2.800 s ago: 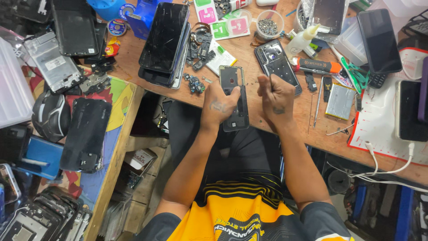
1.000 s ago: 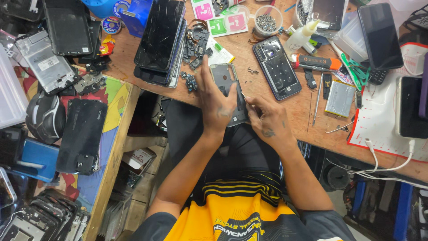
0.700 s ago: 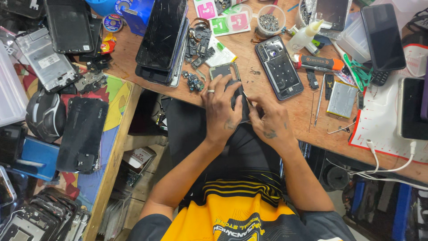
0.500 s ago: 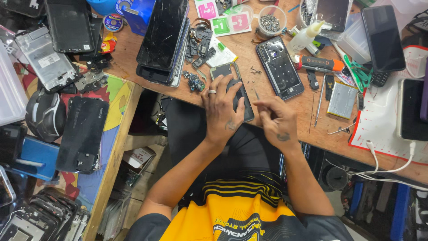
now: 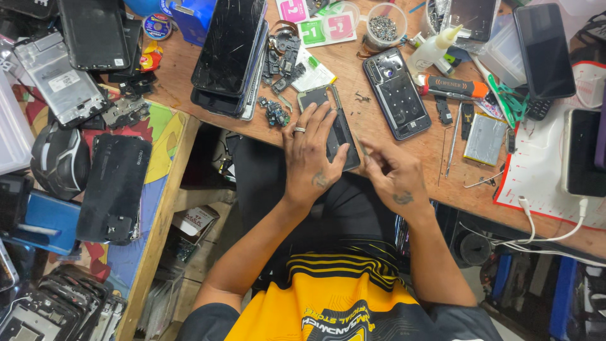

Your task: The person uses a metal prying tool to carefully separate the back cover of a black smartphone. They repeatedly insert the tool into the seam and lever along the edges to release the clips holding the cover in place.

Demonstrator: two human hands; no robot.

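Phone frame (image 5: 338,129) lies at the worktop's (image 5: 404,158) near edge, pinned by the left hand's (image 5: 310,158) spread fingers; the right hand (image 5: 394,177) pinches a thin tool (image 5: 362,149).

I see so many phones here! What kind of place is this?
Probably a phone repair bench. The left hand steadies an opened phone, cracked screens are stacked nearby, and a cup of screws and a screwdriver lie close.

Cluttered wooden workbench (image 5: 404,148), side shelf (image 5: 165,136)

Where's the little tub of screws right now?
The clear tub of screws sits at the far edge of the wooden bench, between the pink and green numbered packets and the white glue bottle.
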